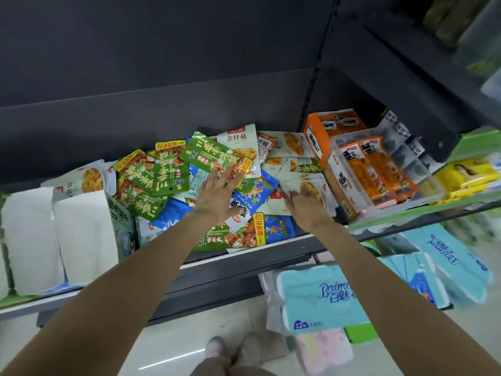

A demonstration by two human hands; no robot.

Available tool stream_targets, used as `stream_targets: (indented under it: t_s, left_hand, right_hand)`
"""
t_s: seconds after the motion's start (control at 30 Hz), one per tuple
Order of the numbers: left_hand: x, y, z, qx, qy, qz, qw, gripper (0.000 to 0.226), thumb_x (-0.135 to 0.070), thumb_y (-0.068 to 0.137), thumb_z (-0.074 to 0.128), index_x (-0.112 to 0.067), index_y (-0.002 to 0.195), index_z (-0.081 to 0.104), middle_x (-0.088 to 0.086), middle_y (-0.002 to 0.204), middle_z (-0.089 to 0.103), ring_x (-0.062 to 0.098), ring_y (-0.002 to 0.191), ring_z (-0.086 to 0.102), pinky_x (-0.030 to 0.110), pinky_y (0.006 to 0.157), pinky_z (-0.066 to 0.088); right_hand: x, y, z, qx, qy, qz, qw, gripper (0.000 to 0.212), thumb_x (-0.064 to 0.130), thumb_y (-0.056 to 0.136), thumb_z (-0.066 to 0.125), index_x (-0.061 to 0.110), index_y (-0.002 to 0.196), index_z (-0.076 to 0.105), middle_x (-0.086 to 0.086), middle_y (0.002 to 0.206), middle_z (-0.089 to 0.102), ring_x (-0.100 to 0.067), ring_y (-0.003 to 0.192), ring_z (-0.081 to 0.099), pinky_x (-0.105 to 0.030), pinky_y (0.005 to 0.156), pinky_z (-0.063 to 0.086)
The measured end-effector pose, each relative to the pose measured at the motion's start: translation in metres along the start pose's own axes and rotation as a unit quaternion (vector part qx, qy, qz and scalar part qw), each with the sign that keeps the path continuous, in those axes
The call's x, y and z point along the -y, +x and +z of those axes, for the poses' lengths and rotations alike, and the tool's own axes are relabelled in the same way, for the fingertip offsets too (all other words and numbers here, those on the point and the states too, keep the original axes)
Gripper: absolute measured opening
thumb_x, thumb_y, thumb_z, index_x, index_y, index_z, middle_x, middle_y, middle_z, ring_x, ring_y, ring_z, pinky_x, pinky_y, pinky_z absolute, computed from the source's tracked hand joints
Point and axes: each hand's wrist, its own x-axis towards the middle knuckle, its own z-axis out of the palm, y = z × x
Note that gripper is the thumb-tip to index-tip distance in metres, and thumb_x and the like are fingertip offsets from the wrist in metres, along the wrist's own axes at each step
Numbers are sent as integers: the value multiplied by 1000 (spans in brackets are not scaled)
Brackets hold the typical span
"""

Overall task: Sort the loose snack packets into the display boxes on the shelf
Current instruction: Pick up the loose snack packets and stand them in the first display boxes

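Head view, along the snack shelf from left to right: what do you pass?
White boxes → green packets → left hand → blue packet → right hand → orange box → clear tray → yellow packs.

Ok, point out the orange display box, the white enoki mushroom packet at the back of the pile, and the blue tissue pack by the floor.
orange display box [315,137]: head view, left side panel.
white enoki mushroom packet [238,139]: head view, printed front.
blue tissue pack [317,297]: head view, front face.

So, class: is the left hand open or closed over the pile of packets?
Open. The left hand lies with fingers straight and spread, reaching onto the green packets atop the pile.
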Motion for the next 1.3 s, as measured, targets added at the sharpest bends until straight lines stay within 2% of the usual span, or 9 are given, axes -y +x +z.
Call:
stream_targets:
  t_s: [0.17,0.4,0.5,0.57,0.63,0.77,0.9,1.13,1.3]
  left_hand:
    - [-14,-2,-5,-49,-44,-5,998,81,-38,89,61,-30,151,9,-6,159,-9,21,146,-8,45,117,5]
    - [-51,-18,-22,13,-335,112,935,93,-30,79,74,-17,150,16,1,153,26,14,139,28,26,113,25]
    - [-52,-28,-34,-33,-402,93,910,54,-19,91,62,-14,138,36,0,117,58,9,103,57,14,88,45]
    - [-41,-36,-44,-104,-387,55,914,6,-12,98,46,-11,97,51,-6,78,54,3,67,50,5,57,39]
    - [-19,-43,-50,-142,-409,8,901,27,-11,100,41,-13,74,47,-3,67,50,9,58,45,17,53,41]
    - [24,-73,-62,-112,-532,-18,839,17,-4,99,40,-11,101,56,7,99,63,22,91,59,43,84,50]
    - [65,-120,-74,-106,-581,9,807,16,-11,98,46,-14,107,59,-2,104,66,5,87,64,20,77,54]
    - [176,-206,-89,-235,-538,19,809,12,-18,93,56,-22,99,66,-3,97,70,2,86,67,22,77,53]
    - [268,-276,-96,-235,-533,49,811,16,-17,94,55,-27,100,66,-10,97,69,-1,87,67,19,79,54]
  right_hand:
    - [1,-5,-18,-41,141,41,988,31,16,101,29,-3,88,50,-28,101,55,-34,93,53,-31,67,33]
    - [43,-26,-45,-158,419,56,892,33,13,96,35,3,67,46,-13,64,46,-32,73,53,-40,69,46]
    - [67,-33,-54,-112,514,11,851,34,24,94,44,3,79,67,-24,87,67,-40,93,63,-56,89,47]
    - [77,-40,-54,-78,510,-31,856,42,38,94,48,2,94,70,-23,104,67,-37,103,61,-56,97,44]
    - [84,-45,-51,-80,482,-56,870,44,34,96,49,-4,116,60,-19,120,61,-28,113,59,-50,102,43]
    - [105,-49,-37,-125,392,-84,908,44,19,91,59,15,133,48,3,126,56,-8,117,49,-30,99,42]
    - [154,-63,-15,-83,415,-115,899,25,7,90,59,8,115,61,-6,113,68,-16,100,65,-41,88,53]
    - [279,-100,34,-129,389,-156,899,14,4,88,60,-7,95,64,-16,97,71,-29,89,67,-52,81,52]
    - [372,-132,78,-189,373,-176,891,17,7,85,65,5,69,63,-1,69,64,-13,64,58,-32,61,45]
